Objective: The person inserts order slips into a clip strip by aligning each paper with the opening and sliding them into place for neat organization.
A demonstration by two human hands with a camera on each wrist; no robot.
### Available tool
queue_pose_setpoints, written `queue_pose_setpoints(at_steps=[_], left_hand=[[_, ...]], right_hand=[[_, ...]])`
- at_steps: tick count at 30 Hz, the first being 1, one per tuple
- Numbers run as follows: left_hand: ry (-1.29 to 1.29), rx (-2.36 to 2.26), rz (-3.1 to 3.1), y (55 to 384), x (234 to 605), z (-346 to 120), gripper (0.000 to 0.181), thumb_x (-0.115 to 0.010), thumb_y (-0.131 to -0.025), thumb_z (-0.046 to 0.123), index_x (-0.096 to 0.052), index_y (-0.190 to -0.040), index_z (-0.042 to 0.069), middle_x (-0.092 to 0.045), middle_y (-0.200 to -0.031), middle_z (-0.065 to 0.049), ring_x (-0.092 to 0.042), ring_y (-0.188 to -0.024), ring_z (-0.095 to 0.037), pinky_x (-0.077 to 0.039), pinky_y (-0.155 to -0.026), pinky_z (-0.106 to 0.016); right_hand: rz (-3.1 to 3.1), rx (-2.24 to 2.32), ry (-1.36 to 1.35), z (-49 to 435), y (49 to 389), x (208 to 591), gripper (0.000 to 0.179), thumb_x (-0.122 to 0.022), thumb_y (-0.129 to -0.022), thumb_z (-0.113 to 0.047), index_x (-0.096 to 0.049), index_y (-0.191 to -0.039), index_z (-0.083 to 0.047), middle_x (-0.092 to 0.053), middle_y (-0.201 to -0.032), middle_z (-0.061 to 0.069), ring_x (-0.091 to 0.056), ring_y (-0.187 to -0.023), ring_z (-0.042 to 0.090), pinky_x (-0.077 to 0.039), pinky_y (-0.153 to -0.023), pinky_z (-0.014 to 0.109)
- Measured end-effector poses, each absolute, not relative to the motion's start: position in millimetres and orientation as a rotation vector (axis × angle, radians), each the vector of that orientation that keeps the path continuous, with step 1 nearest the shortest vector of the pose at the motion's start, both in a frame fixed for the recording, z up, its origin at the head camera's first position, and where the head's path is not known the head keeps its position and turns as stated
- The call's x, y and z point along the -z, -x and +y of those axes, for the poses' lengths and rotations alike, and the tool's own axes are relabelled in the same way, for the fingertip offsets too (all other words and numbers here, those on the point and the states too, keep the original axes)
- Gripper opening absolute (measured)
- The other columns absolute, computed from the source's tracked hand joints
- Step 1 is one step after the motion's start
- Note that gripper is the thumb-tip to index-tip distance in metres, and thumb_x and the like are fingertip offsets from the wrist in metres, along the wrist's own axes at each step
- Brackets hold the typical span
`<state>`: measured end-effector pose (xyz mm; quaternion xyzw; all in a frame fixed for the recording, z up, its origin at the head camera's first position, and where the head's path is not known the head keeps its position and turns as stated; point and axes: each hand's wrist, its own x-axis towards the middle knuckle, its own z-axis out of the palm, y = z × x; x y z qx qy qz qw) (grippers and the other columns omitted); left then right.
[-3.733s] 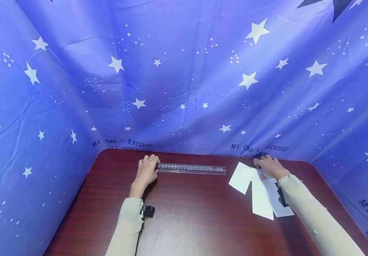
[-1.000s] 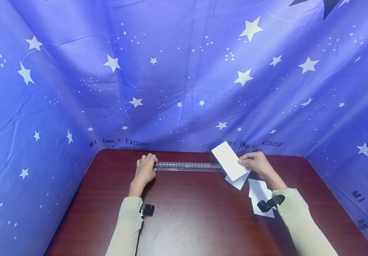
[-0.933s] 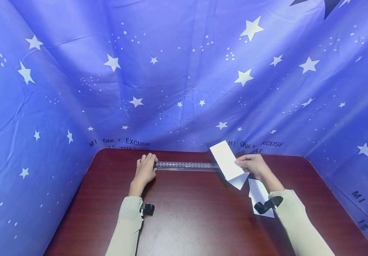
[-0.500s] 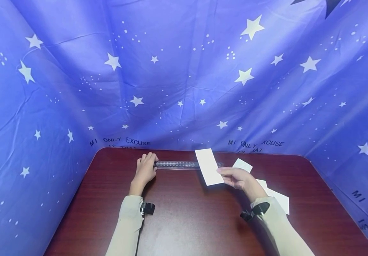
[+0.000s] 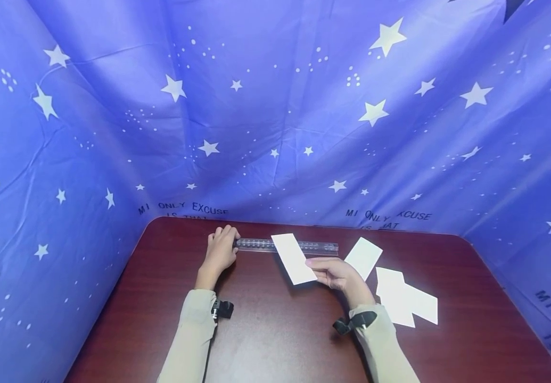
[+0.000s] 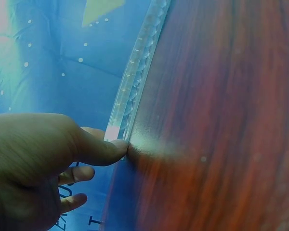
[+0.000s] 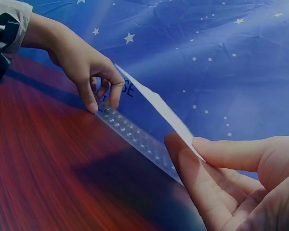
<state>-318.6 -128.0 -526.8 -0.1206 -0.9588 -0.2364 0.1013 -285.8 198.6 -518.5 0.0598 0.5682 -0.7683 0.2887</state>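
A long clear plastic strip (image 5: 322,247) with rows of round bumps lies along the back of the table. My left hand (image 5: 221,249) holds its left end; in the left wrist view the thumb presses that end of the strip (image 6: 135,77), with the index finger partly hidden behind. Between thumb and fingers, my right hand (image 5: 339,274) pinches a blank white card (image 5: 294,259) tilted above the strip, hiding part of its middle. The right wrist view shows the card (image 7: 159,108) nearly edge-on, apart from the left hand (image 7: 84,62).
One white card (image 5: 364,257) lies just right of the right hand. Several more overlapping white cards (image 5: 395,298) lie farther right on the dark red wooden table (image 5: 275,330). A blue star-printed curtain (image 5: 256,117) stands close behind the table and at both sides.
My right hand has picked a white card off the pile and carried it left, over the strip's middle. Another card now lies apart from the pile. The left hand stays at the strip's end.
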Motion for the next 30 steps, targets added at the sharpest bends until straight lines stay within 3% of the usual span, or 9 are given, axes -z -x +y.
queue_pose_setpoints(at_steps=[11, 15, 21, 25, 30], left_hand=[[0.320, 0.642, -2.854, 320, 531, -129, 0.026, -0.077, -0.083, 0.002, -0.062, -0.103, 0.007, -0.062, -0.109, -0.009, -0.051, -0.107, -0.032, -0.039, -0.098, -0.051], [0.323, 0.607, -2.846, 324, 529, -123, 0.026, -0.078, -0.084, 0.004, -0.061, -0.103, 0.007, -0.062, -0.109, -0.009, -0.051, -0.107, -0.032, -0.039, -0.099, -0.051], [0.331, 0.592, -2.843, 329, 526, -117, 0.030, -0.070, -0.080, -0.007, -0.063, -0.105, 0.007, -0.063, -0.109, -0.008, -0.051, -0.106, -0.032, -0.039, -0.099, -0.051], [0.337, 0.614, -2.837, 329, 528, -118, 0.038, -0.061, -0.074, -0.015, -0.065, -0.105, 0.007, -0.064, -0.109, -0.008, -0.052, -0.105, -0.032, -0.039, -0.098, -0.051], [0.345, 0.633, -2.826, 328, 530, -122, 0.039, -0.063, -0.074, -0.016, -0.067, -0.106, 0.007, -0.066, -0.109, -0.009, -0.053, -0.104, -0.032, -0.039, -0.098, -0.052]], right_hand=[[1.589, 1.984, -0.157, 154, 295, 534, 0.023, -0.053, -0.098, 0.007, -0.071, -0.090, -0.003, -0.074, -0.076, -0.001, -0.070, -0.071, 0.003, -0.059, -0.068, 0.019], [1.586, 1.959, -0.155, 138, 302, 533, 0.015, -0.054, -0.098, 0.007, -0.068, -0.105, 0.008, -0.075, -0.076, 0.000, -0.073, -0.073, 0.006, -0.060, -0.070, 0.021], [1.637, 1.928, -0.144, 122, 309, 531, 0.031, -0.057, -0.097, 0.006, -0.056, -0.123, 0.022, -0.074, -0.074, 0.000, -0.073, -0.070, 0.007, -0.060, -0.069, 0.021], [1.739, 1.867, -0.167, 114, 306, 531, 0.032, -0.063, -0.094, 0.004, -0.060, -0.119, 0.022, -0.072, -0.070, 0.000, -0.071, -0.065, 0.007, -0.060, -0.065, 0.022], [1.832, 1.809, -0.192, 109, 302, 532, 0.030, -0.069, -0.089, 0.003, -0.064, -0.113, 0.021, -0.071, -0.064, 0.000, -0.070, -0.059, 0.006, -0.059, -0.060, 0.022]])
